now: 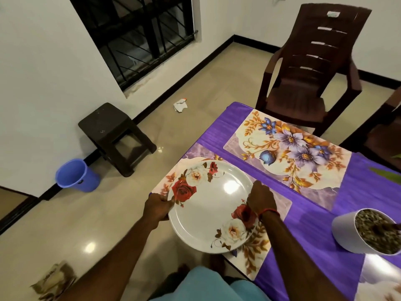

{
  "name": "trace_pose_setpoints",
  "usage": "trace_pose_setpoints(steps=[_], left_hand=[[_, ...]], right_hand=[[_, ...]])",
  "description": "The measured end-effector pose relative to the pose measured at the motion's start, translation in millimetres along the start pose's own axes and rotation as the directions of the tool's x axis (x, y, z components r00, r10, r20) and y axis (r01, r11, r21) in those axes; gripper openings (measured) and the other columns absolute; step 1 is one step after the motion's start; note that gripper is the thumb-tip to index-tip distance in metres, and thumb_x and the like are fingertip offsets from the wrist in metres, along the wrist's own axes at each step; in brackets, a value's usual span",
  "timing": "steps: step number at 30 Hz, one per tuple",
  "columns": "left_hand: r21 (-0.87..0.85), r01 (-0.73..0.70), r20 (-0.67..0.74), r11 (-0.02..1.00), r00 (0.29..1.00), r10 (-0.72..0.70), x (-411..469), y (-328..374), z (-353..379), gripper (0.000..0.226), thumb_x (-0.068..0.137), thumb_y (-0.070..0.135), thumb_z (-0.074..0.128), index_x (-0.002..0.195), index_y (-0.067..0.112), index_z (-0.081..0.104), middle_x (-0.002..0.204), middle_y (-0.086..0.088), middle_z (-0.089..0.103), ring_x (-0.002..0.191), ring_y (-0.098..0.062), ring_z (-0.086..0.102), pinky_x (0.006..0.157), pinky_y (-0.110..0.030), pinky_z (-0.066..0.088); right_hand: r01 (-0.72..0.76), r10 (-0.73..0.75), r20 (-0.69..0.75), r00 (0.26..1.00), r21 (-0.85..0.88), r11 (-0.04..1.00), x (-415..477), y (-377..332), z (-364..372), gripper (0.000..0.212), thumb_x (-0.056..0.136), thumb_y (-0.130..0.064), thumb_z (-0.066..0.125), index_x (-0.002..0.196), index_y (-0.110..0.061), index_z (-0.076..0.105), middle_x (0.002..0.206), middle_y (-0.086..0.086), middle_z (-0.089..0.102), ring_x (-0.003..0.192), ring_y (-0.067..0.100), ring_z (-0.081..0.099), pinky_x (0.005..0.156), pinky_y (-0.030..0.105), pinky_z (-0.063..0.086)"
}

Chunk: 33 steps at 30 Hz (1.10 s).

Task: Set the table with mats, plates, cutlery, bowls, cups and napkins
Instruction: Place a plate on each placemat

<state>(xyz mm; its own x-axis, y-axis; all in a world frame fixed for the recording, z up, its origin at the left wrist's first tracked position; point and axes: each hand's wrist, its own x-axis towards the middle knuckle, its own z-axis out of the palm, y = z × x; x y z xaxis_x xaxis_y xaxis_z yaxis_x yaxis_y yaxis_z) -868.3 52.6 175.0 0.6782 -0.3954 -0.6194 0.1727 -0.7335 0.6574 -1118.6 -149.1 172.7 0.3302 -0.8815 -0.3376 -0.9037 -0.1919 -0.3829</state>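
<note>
A white rose-printed plate (pixel 210 205) lies over the near floral mat (pixel 280 203); a second floral mat (pixel 288 148) lies just beyond.

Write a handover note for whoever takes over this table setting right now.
Left grip holds the plate by its left rim; right grip holds its right rim.
Plate is over the near mat, overhanging the table edge; resting or not, unclear.
Done: mats laid; far mat bare.
Left: settle this plate, then far plate, cutlery, bowls, cups, napkins.
</note>
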Motion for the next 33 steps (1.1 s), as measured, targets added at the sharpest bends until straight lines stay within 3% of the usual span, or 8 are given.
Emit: trace_pose_setpoints(steps=[13, 16, 20, 29, 33], left_hand=[[0.081, -0.01, -0.012, 0.997, 1.0, 0.011, 21.7, 15.5, 13.6, 0.012, 0.088, 0.018, 0.08, 0.087, 0.013, 0.069, 0.09, -0.007, 0.073, 0.082, -0.028, 0.073, 0.072, -0.052, 0.065], [0.236, -0.058, -0.049, 0.97, 0.996, 0.071, 24.9, 14.3, 11.4, 0.02, 0.087, 0.029, 0.081, 0.081, 0.018, 0.066, 0.085, -0.005, 0.072, 0.075, -0.024, 0.072, 0.069, -0.046, 0.066], [0.492, -0.118, -0.066, 0.862, 0.983, 0.172, 25.0, 12.0, 12.3, 0.031, 0.086, 0.041, 0.079, 0.07, 0.022, 0.061, 0.072, 0.002, 0.07, 0.067, -0.018, 0.072, 0.075, -0.039, 0.064], [0.453, -0.15, -0.069, 0.879, 0.977, 0.202, 22.4, 15.7, 14.2, 0.022, 0.083, 0.028, 0.085, 0.083, 0.014, 0.069, 0.08, -0.003, 0.073, 0.071, -0.025, 0.074, 0.071, -0.046, 0.065], [0.495, -0.187, -0.058, 0.849, 0.967, 0.247, 18.5, 18.0, 15.4, 0.023, 0.085, 0.028, 0.084, 0.086, 0.009, 0.071, 0.08, -0.002, 0.07, 0.07, -0.019, 0.068, 0.076, -0.035, 0.061]], right_hand=[[-0.03, 0.028, 0.05, 0.998, 0.043, 0.999, 34.4, 2.9, -7.2, 0.037, 0.092, -0.015, 0.063, 0.126, -0.003, 0.052, 0.116, 0.017, 0.067, 0.106, 0.034, 0.064, 0.091, 0.044, 0.054], [-0.048, 0.046, 0.024, 0.999, 0.05, 0.998, 32.7, 1.1, -7.5, 0.034, 0.092, -0.029, 0.067, 0.117, -0.009, 0.055, 0.111, 0.013, 0.066, 0.102, 0.032, 0.064, 0.086, 0.042, 0.055], [-0.061, 0.058, -0.063, 0.996, -0.047, 0.997, 31.8, -4.5, -5.8, 0.03, 0.095, -0.036, 0.063, 0.108, -0.009, 0.062, 0.108, 0.013, 0.065, 0.1, 0.031, 0.063, 0.083, 0.038, 0.052], [-0.07, 0.063, -0.067, 0.996, -0.107, 0.992, 42.8, -11.5, -11.2, 0.033, 0.089, -0.036, 0.072, 0.108, -0.009, 0.066, 0.107, 0.011, 0.069, 0.101, 0.031, 0.065, 0.087, 0.039, 0.053], [-0.095, 0.09, -0.068, 0.994, -0.078, 0.992, 43.7, -10.4, -12.3, 0.033, 0.086, -0.036, 0.076, 0.101, -0.008, 0.066, 0.101, 0.012, 0.07, 0.096, 0.031, 0.066, 0.085, 0.04, 0.053]])
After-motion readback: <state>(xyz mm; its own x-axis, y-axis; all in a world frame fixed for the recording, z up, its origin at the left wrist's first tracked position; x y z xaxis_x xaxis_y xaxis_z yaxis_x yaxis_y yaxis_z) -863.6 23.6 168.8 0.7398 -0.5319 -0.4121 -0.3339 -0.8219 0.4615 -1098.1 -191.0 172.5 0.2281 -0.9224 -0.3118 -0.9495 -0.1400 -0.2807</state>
